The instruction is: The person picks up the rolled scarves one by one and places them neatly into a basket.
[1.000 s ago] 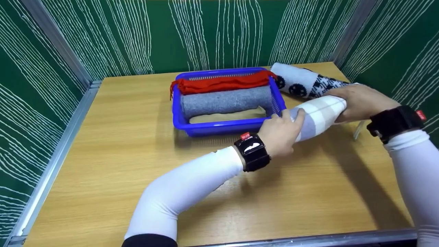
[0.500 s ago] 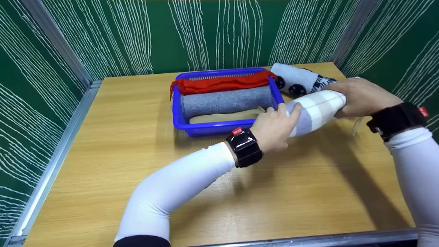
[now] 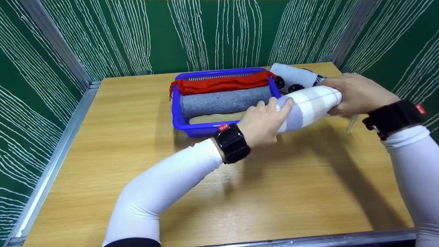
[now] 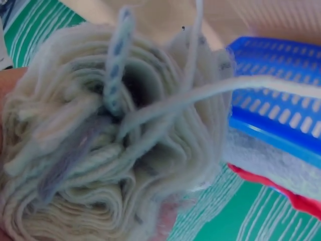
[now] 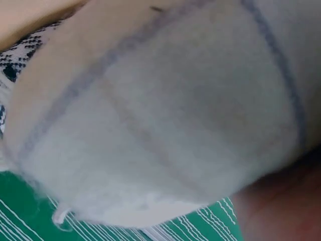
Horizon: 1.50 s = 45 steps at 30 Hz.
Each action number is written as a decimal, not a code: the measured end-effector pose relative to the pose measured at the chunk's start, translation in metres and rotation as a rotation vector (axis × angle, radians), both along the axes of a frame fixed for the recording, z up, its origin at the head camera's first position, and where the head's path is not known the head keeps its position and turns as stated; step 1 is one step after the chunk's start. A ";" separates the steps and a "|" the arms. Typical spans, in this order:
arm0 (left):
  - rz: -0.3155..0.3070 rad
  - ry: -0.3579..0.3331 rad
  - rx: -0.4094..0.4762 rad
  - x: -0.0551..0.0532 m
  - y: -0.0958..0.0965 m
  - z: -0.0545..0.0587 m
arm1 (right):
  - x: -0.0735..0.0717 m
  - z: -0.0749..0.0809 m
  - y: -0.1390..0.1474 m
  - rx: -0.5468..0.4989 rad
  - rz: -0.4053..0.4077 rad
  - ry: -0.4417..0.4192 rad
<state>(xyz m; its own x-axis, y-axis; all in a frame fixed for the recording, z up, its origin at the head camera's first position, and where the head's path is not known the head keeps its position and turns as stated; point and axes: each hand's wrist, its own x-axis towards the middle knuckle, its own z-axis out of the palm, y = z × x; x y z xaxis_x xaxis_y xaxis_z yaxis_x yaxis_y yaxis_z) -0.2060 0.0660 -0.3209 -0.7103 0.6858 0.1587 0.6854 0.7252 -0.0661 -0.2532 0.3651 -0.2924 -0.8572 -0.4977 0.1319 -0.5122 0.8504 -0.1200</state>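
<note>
A rolled plaid scarf (image 3: 310, 104) in white, grey and lavender is held above the table, tilted with its left end lower. My left hand (image 3: 262, 123) grips that end near the basket's front right corner. Around the other end curl the fingers of my right hand (image 3: 356, 94). In the left wrist view the scarf's coiled end (image 4: 95, 175) faces the camera, with loose fringe strands sticking out. Plaid lines cross the scarf's side (image 5: 165, 120) in the right wrist view. The blue basket (image 3: 202, 129) contains a red fringed scarf (image 3: 223, 84), a grey roll (image 3: 226, 100) and a tan cloth (image 3: 216, 118).
Behind the plaid scarf, a white roll with a black pattern (image 3: 295, 77) lies at the table's back right, beside the basket. Green panels (image 3: 164, 41) with white lines enclose the wooden table (image 3: 120, 137) at the back and sides. A metal rail (image 3: 308, 239) runs along its front edge.
Both hands have moved left and slightly up with the plaid scarf, the left hand further. Its left end now overlaps the basket's front right corner in the head view.
</note>
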 end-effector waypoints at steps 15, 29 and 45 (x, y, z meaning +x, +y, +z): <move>-0.031 -0.038 0.019 -0.013 -0.025 0.011 | -0.002 0.002 -0.014 -0.038 0.001 0.059; -0.044 -0.087 0.040 -0.024 -0.054 0.017 | -0.002 0.007 -0.030 -0.064 0.050 0.104; -0.030 -0.058 0.028 -0.036 -0.085 0.027 | -0.001 0.011 -0.052 -0.063 0.035 0.185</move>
<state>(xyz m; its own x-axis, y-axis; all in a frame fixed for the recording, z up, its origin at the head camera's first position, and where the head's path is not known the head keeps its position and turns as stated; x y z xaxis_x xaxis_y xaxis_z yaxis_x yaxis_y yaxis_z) -0.2417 -0.0193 -0.2943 -0.6979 0.7030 0.1370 0.7091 0.7051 -0.0058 -0.2538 0.3129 -0.2814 -0.7979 -0.5125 0.3174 -0.5596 0.8255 -0.0738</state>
